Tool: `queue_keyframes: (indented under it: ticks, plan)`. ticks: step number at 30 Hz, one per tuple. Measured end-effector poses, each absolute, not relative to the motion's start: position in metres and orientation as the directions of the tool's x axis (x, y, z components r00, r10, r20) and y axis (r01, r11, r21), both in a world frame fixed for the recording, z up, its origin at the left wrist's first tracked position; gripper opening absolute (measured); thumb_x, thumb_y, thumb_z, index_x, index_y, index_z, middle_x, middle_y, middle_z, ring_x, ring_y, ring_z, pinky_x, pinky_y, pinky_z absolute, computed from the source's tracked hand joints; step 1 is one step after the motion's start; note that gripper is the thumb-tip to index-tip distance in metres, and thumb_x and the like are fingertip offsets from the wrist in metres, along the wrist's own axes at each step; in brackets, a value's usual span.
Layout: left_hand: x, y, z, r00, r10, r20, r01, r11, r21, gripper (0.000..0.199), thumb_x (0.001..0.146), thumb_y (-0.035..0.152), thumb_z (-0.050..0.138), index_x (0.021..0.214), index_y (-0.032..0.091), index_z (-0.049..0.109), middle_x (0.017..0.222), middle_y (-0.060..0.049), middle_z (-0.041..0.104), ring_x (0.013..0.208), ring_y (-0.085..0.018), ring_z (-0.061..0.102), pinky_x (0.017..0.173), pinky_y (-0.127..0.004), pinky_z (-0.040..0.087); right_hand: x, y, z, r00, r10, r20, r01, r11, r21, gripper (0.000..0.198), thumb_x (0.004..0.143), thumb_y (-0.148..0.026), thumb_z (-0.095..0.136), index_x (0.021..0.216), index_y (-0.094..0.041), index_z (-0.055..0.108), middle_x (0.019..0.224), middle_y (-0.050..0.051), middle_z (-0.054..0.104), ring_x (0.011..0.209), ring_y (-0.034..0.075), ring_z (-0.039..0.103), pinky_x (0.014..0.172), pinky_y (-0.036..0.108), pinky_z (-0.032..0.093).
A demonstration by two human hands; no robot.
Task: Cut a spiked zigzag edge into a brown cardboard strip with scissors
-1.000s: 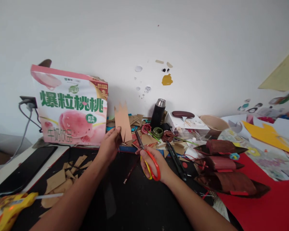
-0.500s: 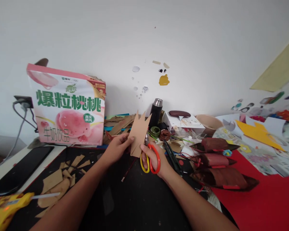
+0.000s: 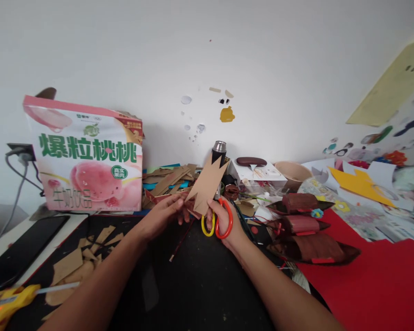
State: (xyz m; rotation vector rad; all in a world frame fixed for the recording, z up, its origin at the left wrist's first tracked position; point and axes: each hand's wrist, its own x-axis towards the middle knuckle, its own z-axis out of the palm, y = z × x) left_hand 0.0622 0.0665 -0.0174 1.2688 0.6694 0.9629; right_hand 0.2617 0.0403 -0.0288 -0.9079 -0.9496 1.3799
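My right hand (image 3: pixel 227 225) is closed on scissors with one red and one yellow handle loop (image 3: pixel 232 219); their blades are mostly hidden behind the card. Its thumb also presses on the lower edge of a brown cardboard piece (image 3: pixel 207 186), which leans to the right and has jagged points cut into its top end. A slit or fold line shows near its bottom. Beside the card's lower left edge is my left hand (image 3: pixel 167 212), its fingers loosely bent and apart, with no clear grip on the card.
Cardboard scraps (image 3: pixel 69 266) and a yellow glue gun (image 3: pixel 10 299) lie at left, near a phone (image 3: pixel 31 248). A pink-and-white drink carton (image 3: pixel 89 156) stands behind. A black flask (image 3: pixel 219 149) is at the back; brown model boats (image 3: pixel 313 248) sit at right on red paper (image 3: pixel 376 285).
The cardboard has tilted to the right and now covers the scissor blades. My left thumb has come off the card's face. The view has swung slightly right.
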Motion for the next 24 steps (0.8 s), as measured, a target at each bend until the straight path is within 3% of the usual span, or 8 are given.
queue_keyframes:
  ticks: [6,24]
  plan:
    - [0.066,0.065,-0.018,0.567,0.819,0.088,-0.009,-0.1,0.995,0.036,0.092,0.053,0.073,0.097,0.018,0.08,0.089,-0.011,0.078,0.071,-0.019,0.067,0.061,-0.027,0.05,0.261,0.04,-0.027,-0.022,0.999,0.032,-0.379,0.021,-0.925,0.043,0.081,-0.056,0.077,0.082,-0.024,0.048,0.049,-0.008,0.056,0.033,0.011,0.049,0.034,0.021,0.039]
    - [0.068,0.065,-0.018,0.556,0.831,0.02,0.113,-0.1,0.989,0.034,0.089,0.052,0.075,0.086,0.018,0.077,0.083,-0.008,0.077,0.071,-0.018,0.065,0.071,-0.031,0.051,0.26,0.037,-0.026,-0.036,0.999,0.03,-0.399,0.013,-0.917,0.04,0.081,-0.051,0.076,0.081,-0.023,0.049,0.049,-0.007,0.057,0.033,0.011,0.05,0.035,0.02,0.04]
